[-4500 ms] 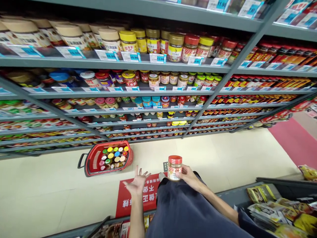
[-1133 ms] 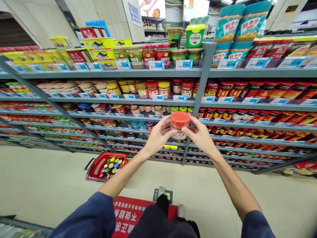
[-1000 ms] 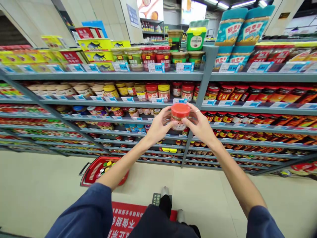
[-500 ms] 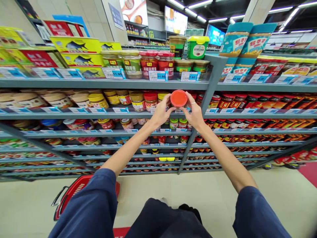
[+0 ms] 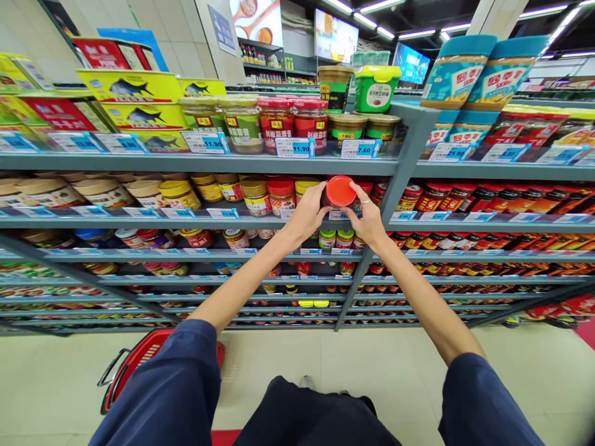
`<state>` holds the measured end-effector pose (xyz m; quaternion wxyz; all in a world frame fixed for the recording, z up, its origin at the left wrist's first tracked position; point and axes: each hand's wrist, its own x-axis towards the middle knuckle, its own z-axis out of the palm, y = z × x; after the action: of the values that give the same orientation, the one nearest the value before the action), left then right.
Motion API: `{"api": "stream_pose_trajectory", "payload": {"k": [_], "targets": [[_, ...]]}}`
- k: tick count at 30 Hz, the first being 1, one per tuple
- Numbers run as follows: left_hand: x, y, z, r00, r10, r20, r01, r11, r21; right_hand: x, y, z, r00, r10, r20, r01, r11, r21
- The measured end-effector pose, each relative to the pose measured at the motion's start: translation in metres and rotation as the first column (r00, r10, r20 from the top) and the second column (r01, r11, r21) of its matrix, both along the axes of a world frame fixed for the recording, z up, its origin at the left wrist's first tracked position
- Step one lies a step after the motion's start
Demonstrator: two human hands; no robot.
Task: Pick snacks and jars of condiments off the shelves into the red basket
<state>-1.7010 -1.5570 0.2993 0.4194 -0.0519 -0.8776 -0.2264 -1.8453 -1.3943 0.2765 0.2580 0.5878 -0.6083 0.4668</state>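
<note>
A jar with a red lid [image 5: 341, 191] is held between both hands in front of the second shelf, its lid turned toward me. My left hand [image 5: 308, 214] grips its left side, fingers curled round it. On the other side my right hand [image 5: 367, 214], with a ring on one finger, grips it, a fingertip on the lid's edge. The jar's body and label are mostly hidden. Just behind and left of it stand a red-lidded jar [image 5: 281, 196] and a yellow-lidded jar [image 5: 255, 197] on the shelf.
A red shopping basket [image 5: 139, 353] sits on the floor to the left. The top shelf bears yellow fish cans [image 5: 134, 87], a green tub [image 5: 377, 93] and blue-lidded jars [image 5: 458, 68]. A grey upright post [image 5: 411, 142] divides the shelving. Price tags line the shelf edges.
The view has shifted a little, so the shelves appear slightly closer. Both hands still hold the red-lidded jar, which sits a bit lower and further right in the picture.
</note>
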Motion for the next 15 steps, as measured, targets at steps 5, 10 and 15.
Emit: {"api": "stream_pose_trajectory", "payload": {"k": [5,10,15], "targets": [[-0.004,0.004,0.001,0.996,0.091,0.022,-0.090,0.994,-0.059,-0.005,0.004,0.006,0.988,-0.115,-0.099,0.121,0.991,0.060],[-0.006,0.011,0.007,0.993,0.119,0.028,-0.117,0.992,-0.055,-0.008,0.006,0.009,0.957,-0.240,-0.161,0.259,0.959,0.110],[-0.004,0.015,0.017,0.994,0.104,-0.040,-0.107,0.990,-0.097,-0.008,0.007,0.021,0.916,-0.276,-0.290,0.334,0.927,0.172]]}}
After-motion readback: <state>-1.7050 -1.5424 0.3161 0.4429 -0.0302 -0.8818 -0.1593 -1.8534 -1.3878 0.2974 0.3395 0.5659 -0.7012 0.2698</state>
